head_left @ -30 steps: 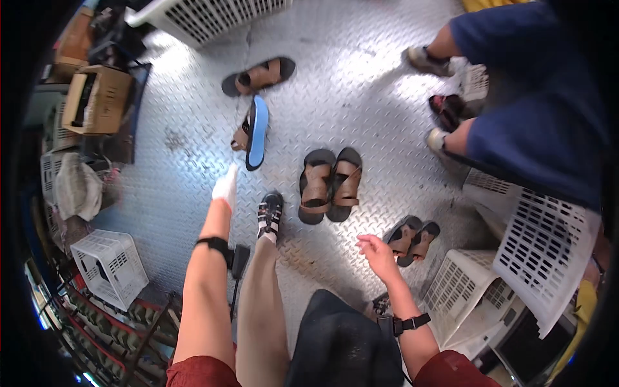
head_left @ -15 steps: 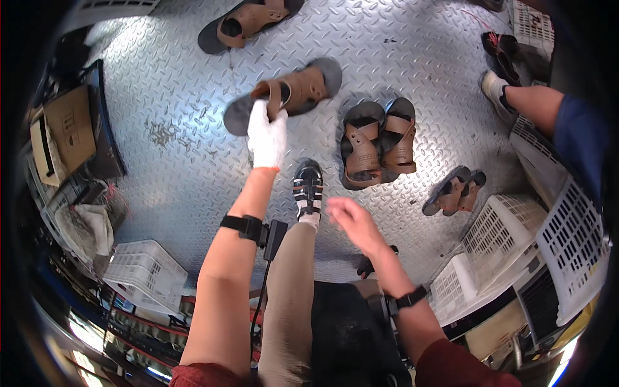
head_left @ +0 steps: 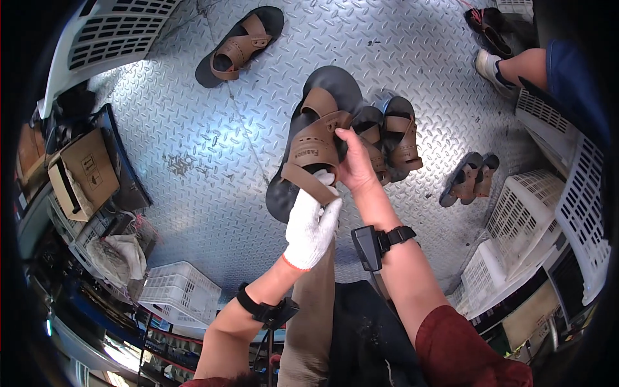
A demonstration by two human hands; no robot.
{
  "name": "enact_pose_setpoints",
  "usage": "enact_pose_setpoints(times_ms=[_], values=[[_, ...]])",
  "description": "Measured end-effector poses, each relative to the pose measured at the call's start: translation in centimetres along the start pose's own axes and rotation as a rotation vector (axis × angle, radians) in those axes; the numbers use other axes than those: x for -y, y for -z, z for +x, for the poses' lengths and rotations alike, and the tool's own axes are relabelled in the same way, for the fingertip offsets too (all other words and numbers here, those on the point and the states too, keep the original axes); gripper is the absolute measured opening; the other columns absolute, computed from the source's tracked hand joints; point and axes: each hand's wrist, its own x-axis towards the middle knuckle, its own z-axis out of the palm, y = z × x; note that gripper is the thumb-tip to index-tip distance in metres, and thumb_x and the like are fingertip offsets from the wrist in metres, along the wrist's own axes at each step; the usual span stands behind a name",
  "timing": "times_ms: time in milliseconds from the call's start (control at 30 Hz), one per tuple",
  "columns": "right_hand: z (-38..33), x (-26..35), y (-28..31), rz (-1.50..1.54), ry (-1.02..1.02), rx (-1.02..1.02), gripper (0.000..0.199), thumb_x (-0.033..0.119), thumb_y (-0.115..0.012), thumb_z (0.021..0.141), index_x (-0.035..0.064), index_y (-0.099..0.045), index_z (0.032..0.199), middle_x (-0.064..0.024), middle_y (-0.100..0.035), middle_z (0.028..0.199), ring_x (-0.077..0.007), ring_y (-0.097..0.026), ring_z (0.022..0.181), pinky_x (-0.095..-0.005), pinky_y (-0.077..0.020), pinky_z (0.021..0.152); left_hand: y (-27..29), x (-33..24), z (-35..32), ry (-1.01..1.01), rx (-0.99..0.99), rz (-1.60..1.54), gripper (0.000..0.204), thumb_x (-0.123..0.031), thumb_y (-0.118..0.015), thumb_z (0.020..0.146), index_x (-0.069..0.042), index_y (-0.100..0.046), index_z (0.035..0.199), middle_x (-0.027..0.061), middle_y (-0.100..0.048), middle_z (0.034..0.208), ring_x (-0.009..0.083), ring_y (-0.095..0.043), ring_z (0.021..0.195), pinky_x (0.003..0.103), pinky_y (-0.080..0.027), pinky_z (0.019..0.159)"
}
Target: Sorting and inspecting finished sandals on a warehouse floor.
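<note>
Between my two hands is a brown sandal (head_left: 314,145) with a black sole, raised above the metal floor with its toe pointing away from me. My left hand (head_left: 313,222), in a white knit glove with an orange cuff, is closed around the sandal's heel strap. Bare, my right hand (head_left: 356,161) grips the right side of the sandal, thumb on the brown upper. Partly hidden behind that hand, a pair of brown sandals (head_left: 401,138) rests on the floor. Farther off to the left lies a single brown sandal (head_left: 238,48).
A smaller pair of sandals (head_left: 469,180) lies to the right, near white plastic crates (head_left: 522,206). Another person's leg (head_left: 525,68) comes in at the upper right. A cardboard box (head_left: 87,174) and a white crate (head_left: 180,293) stand on the left.
The sandal my left hand held by its strap has come up off the floor and turned toe-away. My right hand, empty before, has moved up and taken hold of its side.
</note>
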Motion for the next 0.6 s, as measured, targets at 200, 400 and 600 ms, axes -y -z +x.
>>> enact_pose_setpoints(times_ms=[200, 400, 600], values=[[0.6, 2.4, -1.0, -0.017, 0.001, 0.01, 0.038, 0.024, -0.052, 0.084, 0.0094, -0.049, 0.119, -0.0049, -0.053, 0.111, -0.0182, -0.051, 0.105, -0.0326, -0.0441, 0.089, 2.8, -1.5, 1.3, -0.431, -0.012, 0.196, 0.018, 0.009, -0.056, 0.071, -0.002, -0.059, 0.085, 0.0131, -0.061, 0.084, 0.0291, -0.06, 0.077, 0.033, -0.049, 0.069], [2.3, 3.7, 1.2, 0.014, 0.112, 0.029, 0.039, 0.02, -0.05, 0.085, 0.0081, -0.048, 0.122, -0.0044, -0.053, 0.113, -0.0168, -0.05, 0.106, -0.0329, -0.0431, 0.089, 8.1, -0.2, 15.9, -0.733, -0.113, 0.916, 0.03, 0.003, -0.056, 0.073, -0.003, -0.055, 0.102, 0.0165, -0.057, 0.1, 0.0333, -0.054, 0.096, 0.04, -0.043, 0.083], [3.4, 2.1, 1.3, 0.044, 0.095, -0.021, 0.04, 0.018, -0.05, 0.084, 0.0073, -0.048, 0.123, -0.0043, -0.053, 0.113, -0.0163, -0.051, 0.104, -0.0325, -0.0432, 0.089, 13.8, 3.9, 30.9, -0.318, -0.017, 1.335, 0.085, -0.009, -0.069, 0.063, -0.012, -0.026, 0.137, 0.0166, -0.039, 0.13, 0.0345, -0.042, 0.118, 0.041, -0.04, 0.097]])
